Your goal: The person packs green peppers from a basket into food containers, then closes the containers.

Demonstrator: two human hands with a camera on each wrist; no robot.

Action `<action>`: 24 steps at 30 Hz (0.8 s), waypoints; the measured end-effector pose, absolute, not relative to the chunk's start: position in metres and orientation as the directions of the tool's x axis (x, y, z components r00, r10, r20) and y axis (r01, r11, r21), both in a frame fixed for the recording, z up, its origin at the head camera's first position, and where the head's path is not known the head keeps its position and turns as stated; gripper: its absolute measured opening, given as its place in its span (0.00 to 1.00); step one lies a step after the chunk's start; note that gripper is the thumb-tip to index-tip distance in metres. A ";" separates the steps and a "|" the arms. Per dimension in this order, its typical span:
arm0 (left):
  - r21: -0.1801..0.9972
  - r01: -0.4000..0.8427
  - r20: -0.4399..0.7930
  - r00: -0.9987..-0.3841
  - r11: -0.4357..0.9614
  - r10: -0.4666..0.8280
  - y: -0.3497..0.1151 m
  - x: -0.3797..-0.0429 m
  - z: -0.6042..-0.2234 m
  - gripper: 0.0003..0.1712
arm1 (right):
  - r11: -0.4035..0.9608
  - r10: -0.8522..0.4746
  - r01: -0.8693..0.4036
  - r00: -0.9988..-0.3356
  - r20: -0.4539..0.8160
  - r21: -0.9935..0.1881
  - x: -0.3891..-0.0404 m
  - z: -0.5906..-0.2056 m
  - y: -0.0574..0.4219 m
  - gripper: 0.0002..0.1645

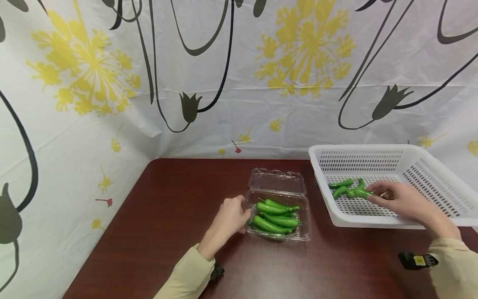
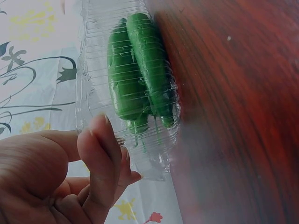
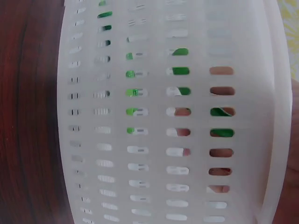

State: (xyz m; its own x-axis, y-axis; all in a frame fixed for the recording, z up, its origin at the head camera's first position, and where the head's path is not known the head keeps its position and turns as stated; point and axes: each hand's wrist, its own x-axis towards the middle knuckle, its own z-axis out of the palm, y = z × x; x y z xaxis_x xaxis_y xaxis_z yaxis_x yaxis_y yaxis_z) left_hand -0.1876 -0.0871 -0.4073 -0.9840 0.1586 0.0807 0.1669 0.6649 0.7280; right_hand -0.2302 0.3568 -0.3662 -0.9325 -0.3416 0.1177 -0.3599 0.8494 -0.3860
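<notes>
A clear plastic clamshell box (image 1: pixel 304 232) stands on the table with its lid folded back, holding several green chili peppers (image 1: pixel 278 220). My left hand (image 1: pixel 230 216) is at the box's left side, its fingertips at the rim; in the left wrist view the bent fingers (image 2: pixel 96 154) pinch the plastic edge beside the peppers (image 2: pixel 128 74). Inside the white basket (image 1: pixel 328 207), my right hand (image 1: pixel 399 200) holds a green chili pepper (image 1: pixel 362 193) by its fingertips. Several more peppers (image 1: pixel 340 191) lie near it. The basket's slotted wall (image 3: pixel 154 140) mostly hides that hand in the right wrist view.
The dark reddish-brown table (image 1: pixel 179 195) carries both containers, with the basket to the right of the box. A white sheet (image 1: pixel 224 74) with yellow and grey floral prints hangs behind and along the left side.
</notes>
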 end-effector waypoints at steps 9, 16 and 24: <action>0.718 0.170 0.081 -0.984 0.675 0.161 -0.087 -0.188 -0.408 0.19 | 0.849 -0.295 -0.344 -0.938 0.182 -0.400 -0.226 -0.365 0.350 0.18; 0.737 0.156 0.073 -0.986 0.658 0.152 -0.086 -0.188 -0.407 0.18 | 0.817 -0.288 -0.390 -0.914 0.286 -0.424 -0.223 -0.364 0.345 0.16; 0.726 0.157 0.070 -0.985 0.670 0.156 -0.087 -0.188 -0.408 0.20 | 0.819 -0.277 -0.400 -0.904 0.326 -0.412 -0.219 -0.360 0.340 0.15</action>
State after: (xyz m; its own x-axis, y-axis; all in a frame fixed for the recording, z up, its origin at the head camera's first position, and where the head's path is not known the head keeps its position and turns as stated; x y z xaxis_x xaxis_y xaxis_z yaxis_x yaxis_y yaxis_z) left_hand -0.1879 -0.0867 -0.4076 -0.9853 0.1558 0.0698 0.1573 0.6699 0.7255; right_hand -0.2195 0.3401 -0.3605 -0.9039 -0.2773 0.3257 -0.3996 0.8190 -0.4117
